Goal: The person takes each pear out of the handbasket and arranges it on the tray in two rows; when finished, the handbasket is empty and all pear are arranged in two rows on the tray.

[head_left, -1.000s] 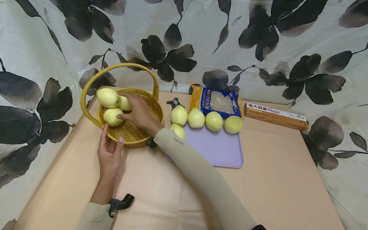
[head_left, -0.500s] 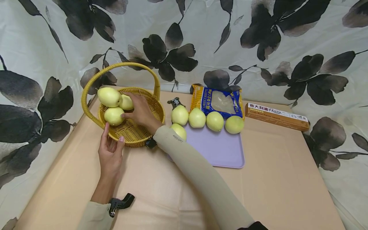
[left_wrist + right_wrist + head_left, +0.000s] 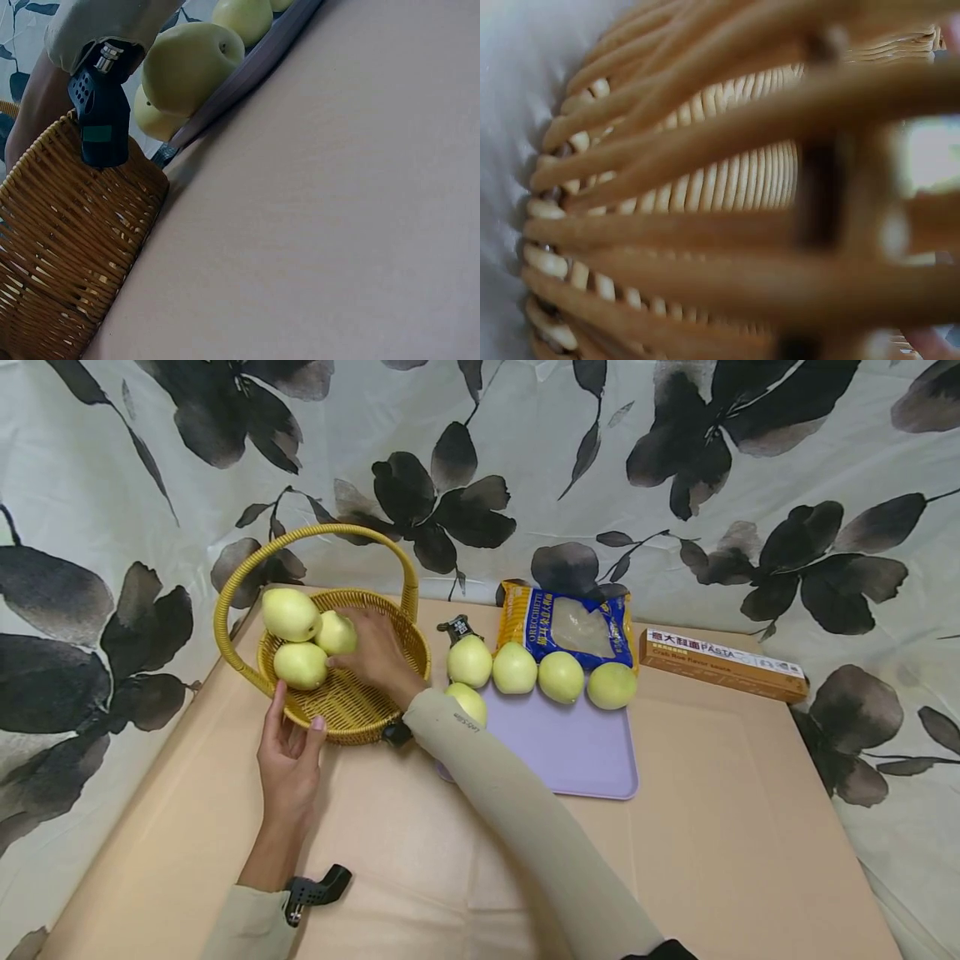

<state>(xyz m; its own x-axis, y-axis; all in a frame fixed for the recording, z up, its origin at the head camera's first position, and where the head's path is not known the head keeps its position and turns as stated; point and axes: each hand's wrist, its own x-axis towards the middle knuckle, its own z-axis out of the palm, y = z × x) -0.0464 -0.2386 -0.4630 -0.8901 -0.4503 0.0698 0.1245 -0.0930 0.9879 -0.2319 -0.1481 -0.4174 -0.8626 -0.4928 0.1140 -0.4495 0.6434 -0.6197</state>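
Observation:
Three yellow-green apples lie in the left of a yellow wicker basket [image 3: 352,714] with a tall arched handle. One apple [image 3: 291,614] is at the back, one [image 3: 300,666] in front. The third apple [image 3: 335,633] sits beside my right hand [image 3: 375,647], which reaches inside the basket, its fingers loosely spread around that apple's right side. At the basket's front-left rim my left hand [image 3: 291,768] rests with fingers extended against the wicker. Woven basket wall [image 3: 75,240] fills the left wrist view's lower left; blurred wicker strands [image 3: 705,240] cover the right wrist view.
On a lilac tray [image 3: 562,752] right of the basket are several more apples [image 3: 514,668]. Behind them lie a blue-yellow pasta bag [image 3: 573,622] and a small black packet [image 3: 457,628]. A brown pasta box [image 3: 722,664] is farther right. A floral cloth [image 3: 675,552] hangs behind the table.
My right hand has drawn slightly right, its thumb coming away from the front apple. The three basket apples have shifted a little right. My left hand has stayed at the rim.

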